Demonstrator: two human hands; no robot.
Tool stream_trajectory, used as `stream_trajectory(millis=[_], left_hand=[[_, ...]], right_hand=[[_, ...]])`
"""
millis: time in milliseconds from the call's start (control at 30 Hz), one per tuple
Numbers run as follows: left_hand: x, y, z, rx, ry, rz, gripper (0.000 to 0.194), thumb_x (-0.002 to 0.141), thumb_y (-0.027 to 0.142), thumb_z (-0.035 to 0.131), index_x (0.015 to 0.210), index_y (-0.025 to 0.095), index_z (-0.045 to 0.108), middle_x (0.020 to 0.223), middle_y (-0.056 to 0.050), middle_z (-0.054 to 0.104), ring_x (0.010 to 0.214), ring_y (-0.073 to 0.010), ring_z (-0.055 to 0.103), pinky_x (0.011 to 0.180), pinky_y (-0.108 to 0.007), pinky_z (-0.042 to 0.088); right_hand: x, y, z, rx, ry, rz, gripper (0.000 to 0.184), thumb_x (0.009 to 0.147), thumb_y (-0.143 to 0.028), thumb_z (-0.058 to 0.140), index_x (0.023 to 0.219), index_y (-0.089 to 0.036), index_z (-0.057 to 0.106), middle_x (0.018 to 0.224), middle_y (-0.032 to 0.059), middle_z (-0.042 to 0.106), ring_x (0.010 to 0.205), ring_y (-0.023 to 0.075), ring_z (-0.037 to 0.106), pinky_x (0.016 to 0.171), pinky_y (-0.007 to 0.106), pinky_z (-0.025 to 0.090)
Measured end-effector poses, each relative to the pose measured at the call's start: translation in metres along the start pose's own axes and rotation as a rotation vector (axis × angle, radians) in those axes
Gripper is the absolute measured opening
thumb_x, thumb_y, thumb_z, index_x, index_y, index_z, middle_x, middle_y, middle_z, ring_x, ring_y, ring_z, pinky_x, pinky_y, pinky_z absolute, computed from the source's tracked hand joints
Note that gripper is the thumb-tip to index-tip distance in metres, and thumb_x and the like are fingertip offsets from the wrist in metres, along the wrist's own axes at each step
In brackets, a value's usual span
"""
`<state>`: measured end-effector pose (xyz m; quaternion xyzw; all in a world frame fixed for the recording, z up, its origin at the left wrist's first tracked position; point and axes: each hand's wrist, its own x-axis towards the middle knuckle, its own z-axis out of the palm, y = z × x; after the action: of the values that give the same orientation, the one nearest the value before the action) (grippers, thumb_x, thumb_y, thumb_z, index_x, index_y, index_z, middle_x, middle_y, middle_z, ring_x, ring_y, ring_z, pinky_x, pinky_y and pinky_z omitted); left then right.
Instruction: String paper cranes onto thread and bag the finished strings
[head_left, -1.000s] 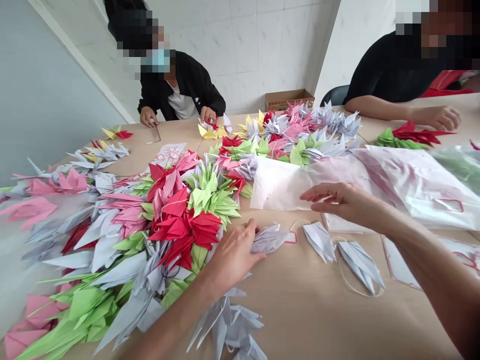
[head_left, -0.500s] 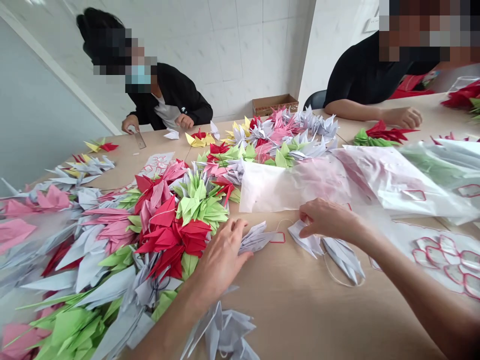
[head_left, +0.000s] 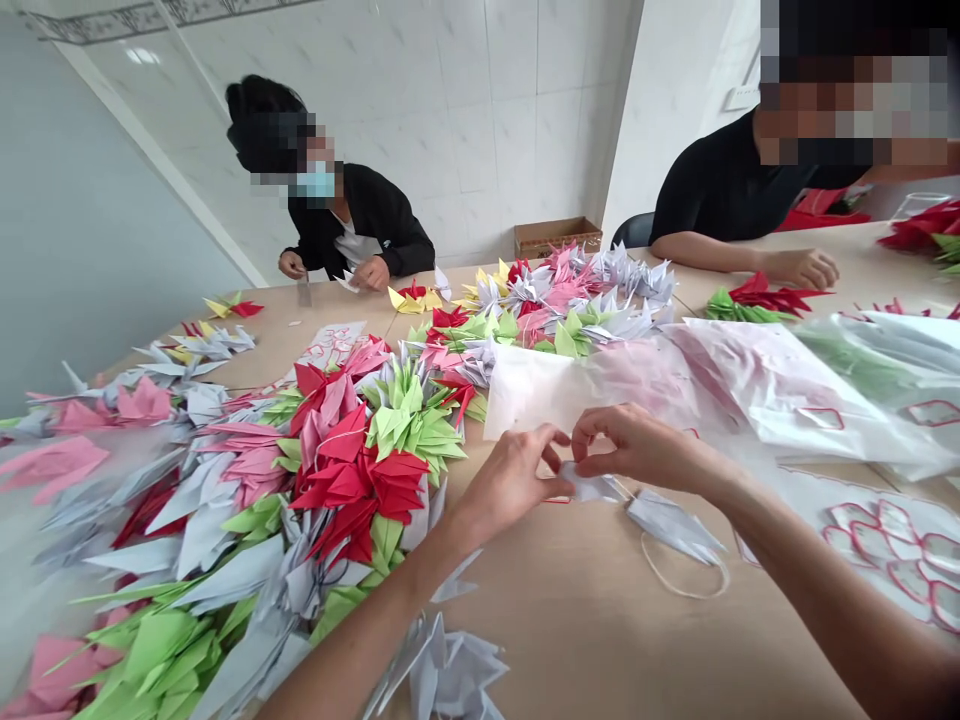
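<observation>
Both hands meet above the table, close to the white plastic bags. Between them is a pale grey folded-paper crane. My left hand pinches its left end with thumb and forefinger. My right hand pinches the same crane from above, so part of it is hidden. Just right of it, a bunch of pale grey folded cranes lies on the table with a loop of white string. A red-edged label shows partly beneath my left hand.
A big heap of red, green, pink and grey paper cranes covers the left side. More grey cranes lie at the front. White plastic bags and red-edged labels are at right. Two people sit across the table.
My left hand has left the grey folded paper by the heap and moved right to the crane. My right hand has shifted slightly left with the crane. The view has tilted up.
</observation>
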<state>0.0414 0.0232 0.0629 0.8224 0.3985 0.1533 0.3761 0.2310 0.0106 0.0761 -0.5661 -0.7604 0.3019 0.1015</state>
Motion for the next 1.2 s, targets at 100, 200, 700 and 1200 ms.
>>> stream_trajectory(millis=[100,200,700,1200], left_hand=[[0.006,-0.011,0.005,-0.074,-0.031,-0.053,0.02,0.07,0.023,0.066,0.089,0.018,0.066,0.077,0.0,0.067,0.07,-0.0146,0.062,0.061,-0.021,0.042],[0.007,-0.022,0.005,-0.187,-0.027,-0.09,0.017,0.071,0.026,0.064,0.085,0.016,0.064,0.077,-0.001,0.068,0.071,-0.015,0.061,0.06,-0.021,0.042],[-0.005,-0.004,-0.012,0.194,0.096,0.012,0.011,0.074,0.016,0.056,0.079,0.019,0.066,0.072,0.001,0.065,0.067,-0.0125,0.056,0.061,-0.021,0.035],[0.002,-0.025,-0.016,-0.195,-0.018,-0.127,0.018,0.069,0.027,0.064,0.081,0.015,0.068,0.067,0.001,0.064,0.064,-0.0127,0.056,0.058,-0.02,0.039]], right_hand=[[0.001,0.009,-0.004,0.179,-0.017,0.006,0.025,0.074,-0.038,0.061,0.088,-0.018,0.063,0.09,0.0039,0.064,0.083,0.0169,0.058,0.07,0.026,0.041],[0.004,0.024,-0.006,0.423,-0.192,0.058,0.056,0.068,-0.039,0.068,0.117,-0.019,0.05,0.107,0.0074,0.06,0.091,0.0176,0.058,0.074,0.026,0.045],[0.006,0.036,-0.009,0.386,-0.374,0.024,0.026,0.073,-0.035,0.061,0.088,-0.015,0.066,0.063,-0.003,0.055,0.059,0.0098,0.048,0.056,0.022,0.035],[-0.001,0.03,-0.018,0.124,-0.272,-0.013,0.023,0.075,-0.036,0.053,0.072,-0.019,0.068,0.058,-0.0012,0.057,0.057,0.0128,0.051,0.055,0.023,0.036]])
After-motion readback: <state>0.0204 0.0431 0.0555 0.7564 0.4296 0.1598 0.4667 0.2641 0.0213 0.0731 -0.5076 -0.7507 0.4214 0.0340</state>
